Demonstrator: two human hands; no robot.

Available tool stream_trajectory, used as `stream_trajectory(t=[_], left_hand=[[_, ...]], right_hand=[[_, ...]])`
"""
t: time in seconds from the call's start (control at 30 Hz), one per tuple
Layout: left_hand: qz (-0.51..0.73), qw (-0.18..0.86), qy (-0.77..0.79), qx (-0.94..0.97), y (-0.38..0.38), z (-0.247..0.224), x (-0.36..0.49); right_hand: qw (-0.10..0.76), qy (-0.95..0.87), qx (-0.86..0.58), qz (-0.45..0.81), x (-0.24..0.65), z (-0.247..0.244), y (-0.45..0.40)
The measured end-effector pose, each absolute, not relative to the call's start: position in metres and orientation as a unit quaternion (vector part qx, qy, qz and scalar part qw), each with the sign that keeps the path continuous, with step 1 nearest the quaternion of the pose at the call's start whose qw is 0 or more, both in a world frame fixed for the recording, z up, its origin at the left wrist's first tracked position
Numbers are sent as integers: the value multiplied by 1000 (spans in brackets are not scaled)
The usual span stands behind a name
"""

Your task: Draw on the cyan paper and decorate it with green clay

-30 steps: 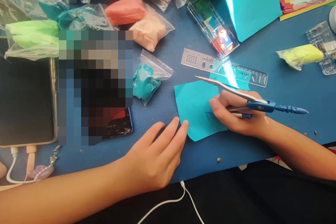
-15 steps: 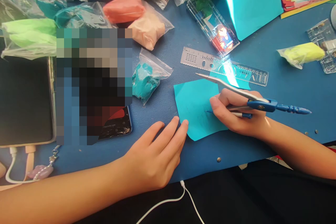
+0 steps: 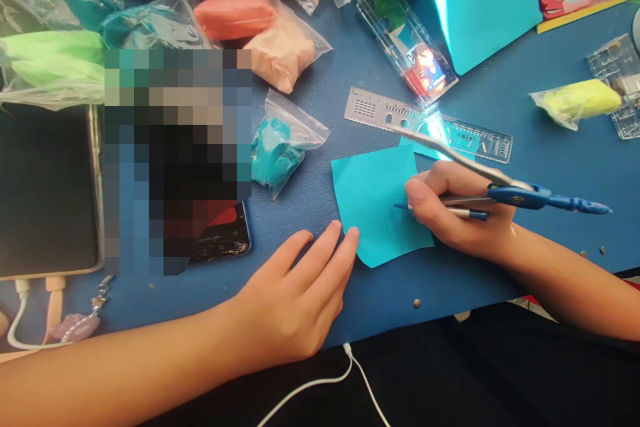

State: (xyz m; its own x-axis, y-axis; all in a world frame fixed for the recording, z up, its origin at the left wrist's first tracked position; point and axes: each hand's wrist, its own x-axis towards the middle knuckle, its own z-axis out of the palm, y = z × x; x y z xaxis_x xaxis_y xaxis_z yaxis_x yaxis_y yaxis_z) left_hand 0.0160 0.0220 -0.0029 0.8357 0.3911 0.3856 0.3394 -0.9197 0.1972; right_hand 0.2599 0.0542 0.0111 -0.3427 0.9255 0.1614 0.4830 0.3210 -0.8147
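Compass (image 3: pixel 520 197) pinched by right hand (image 3: pixel 475 237), lower tip (image 3: pixel 399 206) at turquoise paper (image 3: pixel 377 187); left hand (image 3: pixel 295 307) at paper's edge, fingers loosely spread.

We are looking down on a blue tabletop (image 3: pixel 310 190) with a fine, leather-like grain, spreading across most of the view. Small round metal studs (image 3: pixel 417 304) are dotting its slanting near edge. Bright white glare (image 3: pixel 434 128) is gleaming above and right of centre.
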Motion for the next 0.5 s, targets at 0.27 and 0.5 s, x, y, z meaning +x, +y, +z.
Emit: stream_trajectory(t=[0.27,0.5], left_hand=[[214,48,193,956,22,-2,17],[216,47,192,956,21,-5,16]], right_hand=[[255,-770,-478,338,245,25,48],[217,-813,-463,279,243,22,48]])
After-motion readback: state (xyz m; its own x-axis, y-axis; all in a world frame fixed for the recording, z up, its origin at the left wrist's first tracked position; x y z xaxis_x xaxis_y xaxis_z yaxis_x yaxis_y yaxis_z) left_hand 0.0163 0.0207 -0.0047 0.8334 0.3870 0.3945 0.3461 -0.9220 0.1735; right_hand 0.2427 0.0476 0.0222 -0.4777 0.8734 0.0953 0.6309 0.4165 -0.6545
